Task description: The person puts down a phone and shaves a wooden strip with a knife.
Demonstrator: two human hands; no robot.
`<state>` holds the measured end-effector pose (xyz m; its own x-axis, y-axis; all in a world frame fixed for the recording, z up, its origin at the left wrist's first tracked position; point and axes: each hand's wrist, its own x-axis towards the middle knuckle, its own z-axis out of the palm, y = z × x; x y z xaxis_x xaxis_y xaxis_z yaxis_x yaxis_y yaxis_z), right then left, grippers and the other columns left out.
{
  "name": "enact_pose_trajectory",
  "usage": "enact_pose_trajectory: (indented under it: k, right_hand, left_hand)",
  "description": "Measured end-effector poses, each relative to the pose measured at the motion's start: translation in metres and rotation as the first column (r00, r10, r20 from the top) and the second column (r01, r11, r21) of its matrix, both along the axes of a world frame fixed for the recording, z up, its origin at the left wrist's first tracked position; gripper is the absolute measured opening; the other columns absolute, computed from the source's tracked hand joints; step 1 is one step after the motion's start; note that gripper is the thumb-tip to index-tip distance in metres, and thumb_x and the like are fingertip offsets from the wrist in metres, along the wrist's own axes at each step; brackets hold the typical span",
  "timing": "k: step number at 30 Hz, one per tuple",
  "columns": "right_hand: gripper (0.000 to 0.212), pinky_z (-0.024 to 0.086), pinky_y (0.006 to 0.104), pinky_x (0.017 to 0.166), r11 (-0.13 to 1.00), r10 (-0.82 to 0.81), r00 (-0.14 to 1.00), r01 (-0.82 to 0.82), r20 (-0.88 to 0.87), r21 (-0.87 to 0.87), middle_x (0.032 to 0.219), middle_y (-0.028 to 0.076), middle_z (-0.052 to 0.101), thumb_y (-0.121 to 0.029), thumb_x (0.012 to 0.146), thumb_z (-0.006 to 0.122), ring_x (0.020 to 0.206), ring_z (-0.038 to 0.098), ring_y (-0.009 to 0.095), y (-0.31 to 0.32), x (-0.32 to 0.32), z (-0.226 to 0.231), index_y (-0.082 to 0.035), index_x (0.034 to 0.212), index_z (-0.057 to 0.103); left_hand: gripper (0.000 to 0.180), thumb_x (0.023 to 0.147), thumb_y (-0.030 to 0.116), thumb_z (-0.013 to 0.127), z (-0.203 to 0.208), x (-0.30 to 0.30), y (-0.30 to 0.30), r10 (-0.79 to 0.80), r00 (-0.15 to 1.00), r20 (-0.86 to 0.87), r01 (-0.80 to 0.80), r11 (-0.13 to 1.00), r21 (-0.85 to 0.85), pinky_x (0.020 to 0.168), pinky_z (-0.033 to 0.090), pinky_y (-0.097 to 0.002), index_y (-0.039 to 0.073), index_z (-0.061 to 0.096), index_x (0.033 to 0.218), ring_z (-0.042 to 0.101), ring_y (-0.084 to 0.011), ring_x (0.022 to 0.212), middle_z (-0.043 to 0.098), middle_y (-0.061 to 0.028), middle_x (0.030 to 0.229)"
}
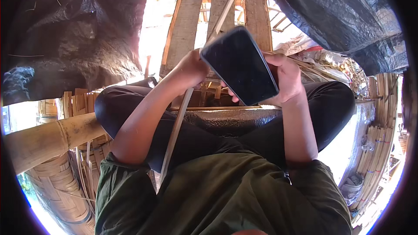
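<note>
A smartphone (241,67) with a dark screen is tilted in front of me, above my crossed legs. My right hand (285,74) is closed on it, thumb along the right edge and fingertips showing at the lower left edge. My left hand (196,69) is closed round a long, thin bamboo strip (174,141), beside the phone's upper left corner; the phone hides part of its fingers. That strip slants from the planks ahead, behind the phone, down past my left thigh.
Upright wooden planks (185,21) stand ahead. Dark plastic sheeting (82,30) hangs at left and upper right. A thick bamboo pole (56,135) crosses at left, above woven bamboo baskets (61,187). Bundled bamboo strips (374,165) lie at right, near a crumpled grey item (352,187).
</note>
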<state>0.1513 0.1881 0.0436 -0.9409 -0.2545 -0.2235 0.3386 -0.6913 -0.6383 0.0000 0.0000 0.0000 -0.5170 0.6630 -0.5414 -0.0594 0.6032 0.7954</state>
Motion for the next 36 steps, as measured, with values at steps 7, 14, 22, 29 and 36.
enact_pose_trajectory:
  k: [7,14,22,29,36]
  right_hand:
    - [0.037,0.05,0.0322,0.079,0.212,0.738,0.632,-0.551,0.237,0.807,0.083,0.014,0.067,-0.032,0.098,0.056,0.084,0.066,0.024,0.014,-0.001,0.008,0.0,0.105,0.071]
    - [0.05,0.049,0.0416,0.091,-0.05,0.604,0.686,-0.474,0.405,0.879,0.104,0.021,0.067,-0.037,0.099,0.051,0.107,0.064,0.031,-0.076,0.002,-0.048,-0.007,0.139,0.051]
    - [0.074,0.042,0.0485,0.101,-0.161,0.601,0.78,-0.091,0.171,0.983,0.124,0.029,0.051,-0.03,0.086,0.07,0.12,0.047,0.042,-0.144,-0.007,-0.164,0.009,0.14,0.038]
    - [0.071,0.045,0.0458,0.101,-0.157,0.71,0.702,0.077,0.058,0.985,0.124,0.023,0.054,-0.022,0.076,0.079,0.121,0.049,0.037,-0.17,-0.007,-0.215,0.007,0.132,0.047]
    - [0.043,0.051,0.0412,0.095,-0.1,0.775,0.63,0.066,0.036,0.993,0.117,0.024,0.059,-0.015,0.073,0.075,0.113,0.057,0.035,-0.163,-0.026,-0.195,0.007,0.108,0.063]
  left_hand:
    - [0.035,0.104,0.042,0.039,0.033,0.003,-0.004,0.16,0.977,0.141,-0.162,0.987,0.004,0.043,0.031,-0.0232,0.007,0.048,0.102,0.033,-0.0041,0.049,0.037,0.0058,0.065]
    - [0.036,0.105,0.044,0.039,0.03,0.004,-0.003,0.169,0.971,0.167,-0.175,0.984,0.017,0.043,0.028,-0.0217,0.008,0.046,0.102,0.029,-0.0032,0.049,0.035,0.0063,0.066]
    - [0.034,0.105,0.042,0.039,0.024,0.005,-0.002,0.125,0.987,0.098,-0.129,0.991,0.034,0.042,0.027,-0.0218,0.008,0.045,0.1,0.029,-0.0035,0.049,0.035,0.0054,0.066]
    - [0.035,0.105,0.042,0.039,0.028,0.013,0.001,0.118,0.99,0.078,-0.121,0.992,0.037,0.042,0.028,-0.0227,0.008,0.046,0.101,0.03,-0.0041,0.048,0.036,0.0049,0.066]
    - [0.036,0.105,0.042,0.04,0.025,0.013,0.004,0.105,0.991,0.084,-0.106,0.994,0.015,0.043,0.03,-0.0239,0.007,0.046,0.102,0.031,-0.0048,0.048,0.035,0.0046,0.064]
